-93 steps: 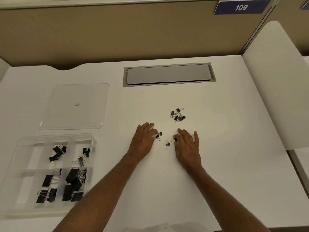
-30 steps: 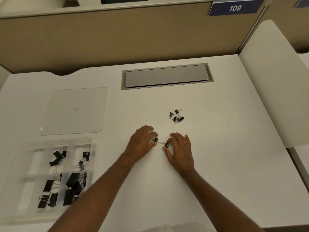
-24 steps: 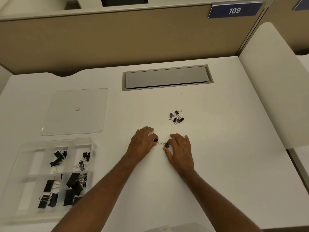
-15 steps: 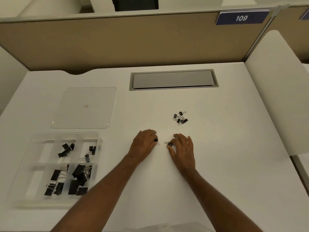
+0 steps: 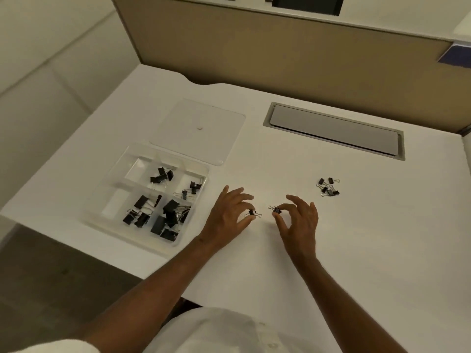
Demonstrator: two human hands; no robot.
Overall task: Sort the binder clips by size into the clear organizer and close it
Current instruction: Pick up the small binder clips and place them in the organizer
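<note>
My left hand (image 5: pixel 230 215) pinches a small black binder clip (image 5: pixel 252 213) between thumb and forefinger, just above the white desk. My right hand (image 5: pixel 298 220) pinches another small binder clip (image 5: pixel 276 210) the same way. A heap of several small clips (image 5: pixel 328 187) lies to the right of my hands. The clear organizer (image 5: pixel 122 159) sits open at the desk's left; its compartments hold black clips of different sizes. Its clear lid (image 5: pixel 201 128) lies flat just behind it.
A grey cable-port cover (image 5: pixel 334 131) is set into the desk at the back. A tan partition (image 5: pixel 280 52) closes the far side. The desk's front-left edge (image 5: pixel 102 247) runs close to the organizer, with floor beyond.
Both hands have lifted their fingers and now pinch one small clip each. The camera has swung left and tilted, so the organizer appears nearer the middle.
</note>
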